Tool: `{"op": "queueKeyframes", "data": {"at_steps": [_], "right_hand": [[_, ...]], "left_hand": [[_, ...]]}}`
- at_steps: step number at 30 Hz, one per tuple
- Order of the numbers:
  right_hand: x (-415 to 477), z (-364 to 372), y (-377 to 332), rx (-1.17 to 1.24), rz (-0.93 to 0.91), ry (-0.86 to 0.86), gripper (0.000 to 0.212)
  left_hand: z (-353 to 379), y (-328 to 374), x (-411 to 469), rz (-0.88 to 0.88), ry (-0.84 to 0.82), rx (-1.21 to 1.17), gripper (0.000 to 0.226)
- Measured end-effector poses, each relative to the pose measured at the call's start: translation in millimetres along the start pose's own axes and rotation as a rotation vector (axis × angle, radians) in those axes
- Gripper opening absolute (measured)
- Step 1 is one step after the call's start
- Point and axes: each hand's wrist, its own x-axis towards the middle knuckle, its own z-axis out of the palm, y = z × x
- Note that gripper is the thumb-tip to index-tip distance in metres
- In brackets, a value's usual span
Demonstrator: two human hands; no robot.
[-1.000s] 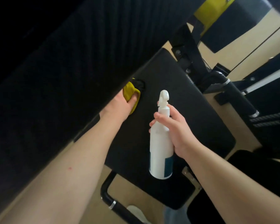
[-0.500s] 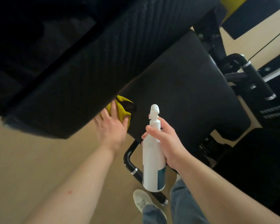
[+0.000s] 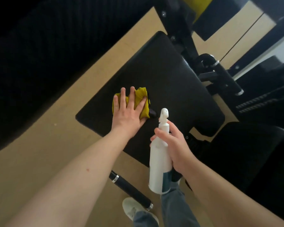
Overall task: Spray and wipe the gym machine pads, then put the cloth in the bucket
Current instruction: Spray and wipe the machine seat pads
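My left hand [image 3: 127,111] lies flat with its fingers spread, palm pressing the yellow cloth [image 3: 142,102] down onto the black seat pad [image 3: 170,89] of the gym machine. The cloth is bunched under my fingers near the pad's left part, with a dark bit of it sticking out just beside my thumb. My right hand [image 3: 174,146] is wrapped tight around the neck of the white spray bottle [image 3: 158,161], held upright above the pad's near edge, its nozzle pointing away from me toward the cloth. A larger black pad [image 3: 44,59] fills the upper left, apart from the seat pad with the tan floor [image 3: 31,153] showing between them. A black handle bar [image 3: 129,189] runs just below my left forearm, and my pale shoe [image 3: 133,208] and jeans show at the bottom.
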Motion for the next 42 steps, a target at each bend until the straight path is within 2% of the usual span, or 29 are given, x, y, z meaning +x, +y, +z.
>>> {"op": "queueKeyframes", "data": {"at_steps": [5,8,11,15,20,26,29,35,40,42], "right_hand": [[20.0,-36.0,-18.8,0.100,0.061,0.079,0.033],[30.1,-55.3,-26.9,0.227,0.104,0.164,0.024],[36.6,-67.5,-28.8,0.359,0.154,0.238,0.013],[43.5,-76.0,-24.9,0.468,0.175,0.321,0.009],[44.7,-71.7,-18.0,0.406,0.123,0.311,0.008],[27.9,-50.7,-1.0,0.320,0.035,0.286,0.016],[13.1,-30.4,17.1,0.328,0.030,0.326,0.024],[-33.4,16.8,50.5,0.420,0.088,0.333,0.016],[-48.9,34.3,68.9,0.371,0.085,0.335,0.023],[-48.3,33.2,72.4,0.319,0.080,0.303,0.022]], "left_hand": [[-26.4,50.6,59.2,-0.139,0.002,-0.034,0.083],[-37.3,70.6,83.5,-0.154,0.009,-0.035,0.083],[-50.4,86.3,112.8,-0.123,0.016,-0.031,0.083],[-60.0,104.8,134.9,0.022,0.019,0.004,0.081],[-32.8,87.4,94.2,0.309,0.052,0.112,0.068],[5.6,63.4,3.2,0.505,-0.069,0.089,0.073],[20.4,47.8,-39.4,0.540,-0.134,0.094,0.082],[45.4,7.6,-108.4,0.615,-0.212,0.074,0.084],[41.1,4.9,-108.5,0.640,-0.221,0.134,0.082],[46.4,8.0,-96.2,0.649,-0.157,0.110,0.085]]}}
